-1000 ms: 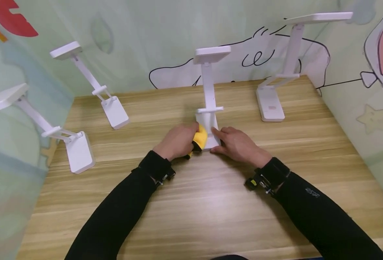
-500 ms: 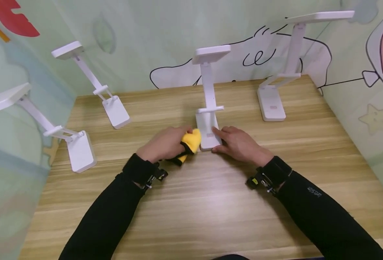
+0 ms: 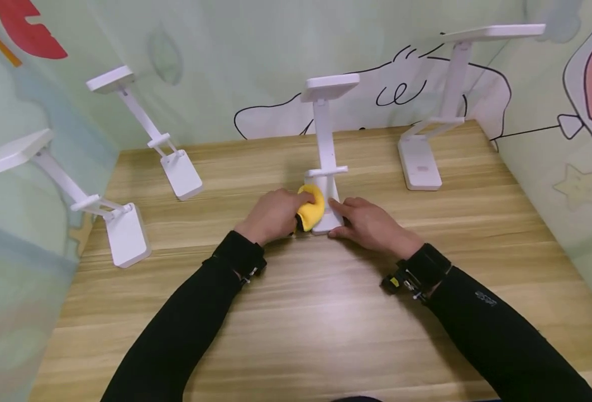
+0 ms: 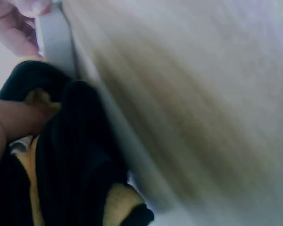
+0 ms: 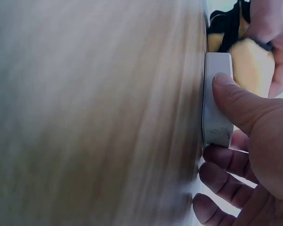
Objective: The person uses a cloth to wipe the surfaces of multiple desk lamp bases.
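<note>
A white desk lamp (image 3: 326, 134) stands upright in the middle of the table, its flat head raised on a jointed arm. My left hand (image 3: 273, 215) grips a bunched yellow cloth with black edging (image 3: 313, 207) against the left part of the lamp's base. In the left wrist view, the cloth's dark folds (image 4: 80, 136) bulge beside the base. My right hand (image 3: 371, 226) holds the base at its right front corner. Seen from the right wrist, the thumb lies on the front face of the base (image 5: 218, 113), which has a dark smudge, and the fingers rest along its side.
Three more white lamps stand about: one at the far left (image 3: 127, 234), one at the back left (image 3: 181, 174) and one at the back right (image 3: 419, 162). Cartoon-painted walls border the wooden table (image 3: 296, 335) behind and on both sides.
The left hand with the cloth moved left off the lamp's base, then came back right onto it. The right hand has kept its hold on the base.
</note>
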### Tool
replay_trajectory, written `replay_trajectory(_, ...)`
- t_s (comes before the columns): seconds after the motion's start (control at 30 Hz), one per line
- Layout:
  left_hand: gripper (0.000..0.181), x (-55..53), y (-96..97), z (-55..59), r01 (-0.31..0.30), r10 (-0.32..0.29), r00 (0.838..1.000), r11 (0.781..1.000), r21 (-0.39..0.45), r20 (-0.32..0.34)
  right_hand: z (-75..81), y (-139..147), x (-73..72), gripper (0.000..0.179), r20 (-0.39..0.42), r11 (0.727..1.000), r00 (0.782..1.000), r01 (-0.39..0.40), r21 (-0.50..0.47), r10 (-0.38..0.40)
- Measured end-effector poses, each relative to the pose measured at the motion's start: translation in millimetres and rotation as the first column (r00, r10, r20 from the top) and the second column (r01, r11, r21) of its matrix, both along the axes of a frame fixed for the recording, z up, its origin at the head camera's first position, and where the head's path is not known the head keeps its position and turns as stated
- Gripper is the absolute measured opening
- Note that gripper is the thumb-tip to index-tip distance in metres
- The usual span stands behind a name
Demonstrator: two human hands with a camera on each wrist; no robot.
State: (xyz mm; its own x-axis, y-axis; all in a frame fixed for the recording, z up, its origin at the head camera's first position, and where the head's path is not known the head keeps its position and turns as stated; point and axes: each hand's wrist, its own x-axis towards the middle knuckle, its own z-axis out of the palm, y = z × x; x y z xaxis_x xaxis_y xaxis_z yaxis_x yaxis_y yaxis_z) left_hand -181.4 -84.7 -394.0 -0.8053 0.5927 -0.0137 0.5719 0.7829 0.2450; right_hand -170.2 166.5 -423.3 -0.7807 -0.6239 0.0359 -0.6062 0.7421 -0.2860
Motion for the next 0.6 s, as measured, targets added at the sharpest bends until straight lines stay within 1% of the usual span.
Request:
replay_trajectory(0.07,0.049,4.3,3.8,6.3,0.042,-0.043,0.999,0.998,-0.044,-0.023,0.0,0,-0.4,0.076,0.013,1.000,1.000,-0.004,-0.007,0.004)
replay_trajectory(0.17,0.046,4.7,15.2,13.4,0.058,-0.068,0.992,0.994,-0.095,-0.107,0.0,0,-1.7,0.065,0.028,0.999,1.000,-0.014,-0.030,0.015)
replay_trajectory(0.27,0.043,0.2,28.0,13.2,0.028,-0.058,0.978,0.988,-0.150,-0.199,-0.2,-2,-2.3,0.054,0.037,0.999,0.999,-0.024,-0.041,0.026)
replay_trajectory(0.33,0.041,-3.1,34.1,9.5,0.004,-0.051,0.969,0.981,-0.193,-0.241,-0.8,-3,-2.3,0.054,0.039,0.999,0.999,-0.028,-0.039,0.030)
replay_trajectory(0.4,0.039,-4.9,37.3,5.8,-0.016,-0.044,0.962,0.975,-0.219,-0.269,-1.4,-3,-1.7,0.053,0.035,0.999,0.999,-0.022,-0.030,0.023)
replay_trajectory(0.47,0.039,-5.5,38.0,3.3,-0.034,-0.031,0.958,0.975,-0.218,-0.285,-2.1,-2,-1.1,0.055,0.025,1.000,1.000,-0.014,-0.024,0.014)
replay_trajectory(0.6,0.037,-4.5,33.7,1.8,-0.062,0.005,0.960,0.979,-0.195,-0.279,-1.5,0,0.8,0.070,0.008,1.000,1.000,-0.009,-0.020,0.010)
